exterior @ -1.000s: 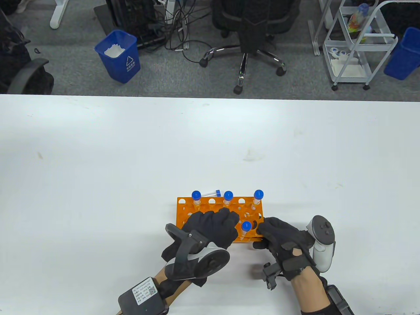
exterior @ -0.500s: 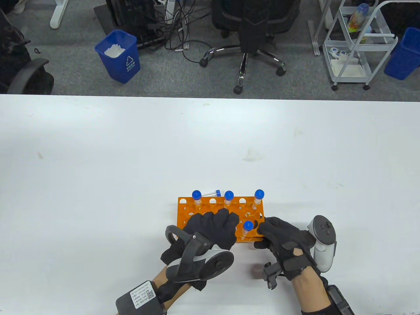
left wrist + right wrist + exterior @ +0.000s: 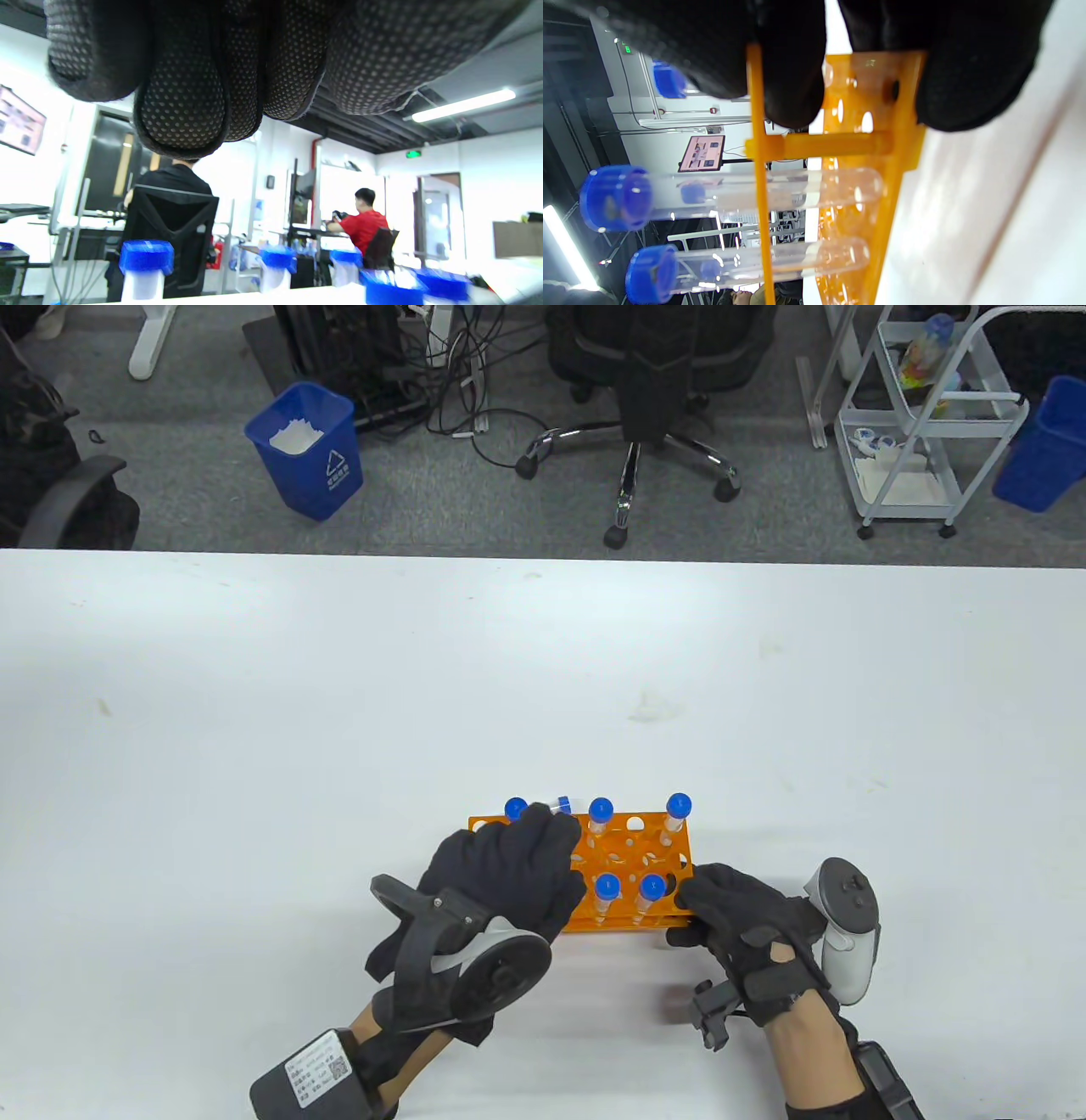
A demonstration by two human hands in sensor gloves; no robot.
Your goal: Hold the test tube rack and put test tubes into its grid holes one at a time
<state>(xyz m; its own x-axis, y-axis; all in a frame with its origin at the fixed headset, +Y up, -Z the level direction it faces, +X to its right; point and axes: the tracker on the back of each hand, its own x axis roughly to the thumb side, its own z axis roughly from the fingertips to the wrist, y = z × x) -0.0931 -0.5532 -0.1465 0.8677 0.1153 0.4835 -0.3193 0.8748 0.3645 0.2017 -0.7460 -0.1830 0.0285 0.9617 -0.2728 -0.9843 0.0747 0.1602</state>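
Observation:
The orange test tube rack (image 3: pixel 632 848) stands near the table's front edge. Three blue-capped tubes stand in its back row (image 3: pixel 601 809) and two in its front row (image 3: pixel 607 887). One loose tube (image 3: pixel 562 802) lies on the table just behind the rack. My left hand (image 3: pixel 543 821) reaches over the rack's left half, fingertips next to the loose tube; nothing shows in its fingers (image 3: pixel 182 106) in the left wrist view. My right hand (image 3: pixel 689 909) grips the rack's right end (image 3: pixel 899 169), thumb and fingers (image 3: pixel 789 63) on its plates, beside two standing tubes (image 3: pixel 734 195).
The white table (image 3: pixel 339 712) spreads wide to the left, right and far side of the rack. Beyond its far edge are a blue bin (image 3: pixel 307 449), an office chair (image 3: pixel 653 381) and a white cart (image 3: pixel 925 415).
A second tube now stands in the rack's front row. My left hand has moved off it, back and left over the rack toward the loose tube. The rack shifted slightly right.

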